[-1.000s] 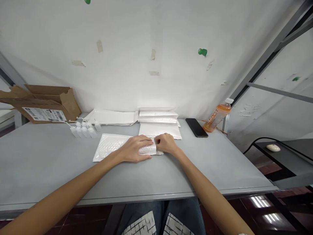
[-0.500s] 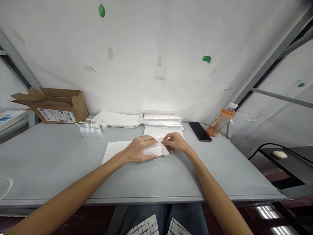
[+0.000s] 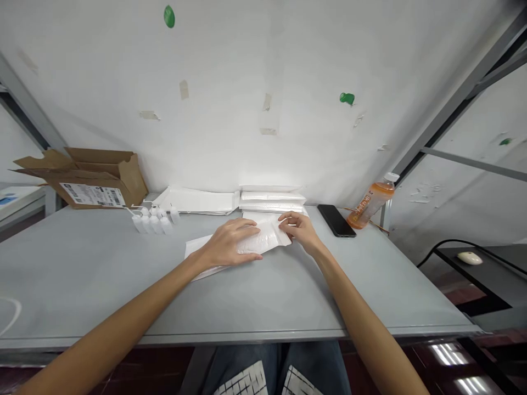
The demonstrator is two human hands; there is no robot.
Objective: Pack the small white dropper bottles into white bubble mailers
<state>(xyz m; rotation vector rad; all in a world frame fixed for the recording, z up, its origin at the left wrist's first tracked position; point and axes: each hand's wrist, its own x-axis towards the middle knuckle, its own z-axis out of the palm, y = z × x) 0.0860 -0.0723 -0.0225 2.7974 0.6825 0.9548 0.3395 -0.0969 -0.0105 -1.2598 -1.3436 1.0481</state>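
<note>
mailer point(image 3: 265, 237), hands point(image 3: 229, 242) on it, labelled carton point(image 3: 99, 176), lettered bottle point(image 3: 371, 203)

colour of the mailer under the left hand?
White; the mailer shows best in the head view.

white mailer point(image 3: 267, 237) now slanted, right end farther away

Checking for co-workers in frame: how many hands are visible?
2. The left hand lies across the mailer, thumb toward the table's near edge; the right hand has its fingers at the mailer's right end. No others show.
</note>
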